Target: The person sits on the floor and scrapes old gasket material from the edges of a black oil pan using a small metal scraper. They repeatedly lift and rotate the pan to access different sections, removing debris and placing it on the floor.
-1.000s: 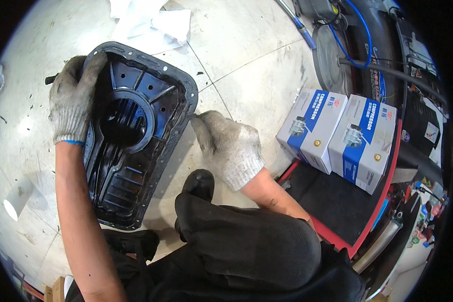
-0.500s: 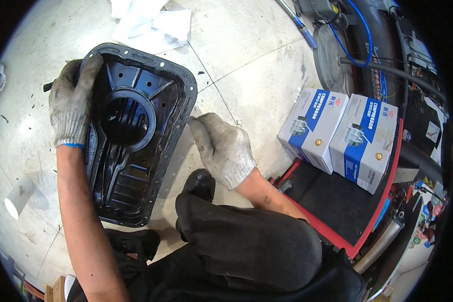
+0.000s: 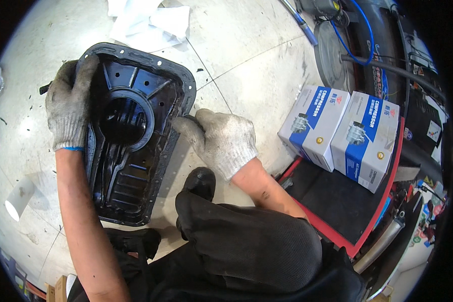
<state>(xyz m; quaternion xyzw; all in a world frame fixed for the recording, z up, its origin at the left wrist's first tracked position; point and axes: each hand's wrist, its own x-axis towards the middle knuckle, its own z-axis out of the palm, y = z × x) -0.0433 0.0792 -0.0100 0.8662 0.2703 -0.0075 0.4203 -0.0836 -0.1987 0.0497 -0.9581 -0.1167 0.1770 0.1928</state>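
A black oil pan [image 3: 128,178] with a ribbed, oily inside and a round recess is held tilted in front of me, its hollow side facing me. My left hand [image 3: 71,100], in a soiled knit work glove, is closed round the pan's upper left edge, thumb over the rim. My right hand [image 3: 221,136], gloved alike, is at the right rim with its fingers curled and the thumb against the flange. Whatever its fingertips may hold is hidden. Dark residue lies along the flange.
Two blue-and-white boxes [image 3: 314,126] stand on a black-topped red creeper seat [image 3: 332,201] at right. Crumpled white paper [image 3: 148,22] lies on the tiled floor, with dark scraps scattered about. A white cup [image 3: 20,200] lies at left; a blue hose [image 3: 370,45] loops at upper right.
My right hand has shifted slightly left, its thumb now over the pan's right flange. The left hand and the pan have barely moved.
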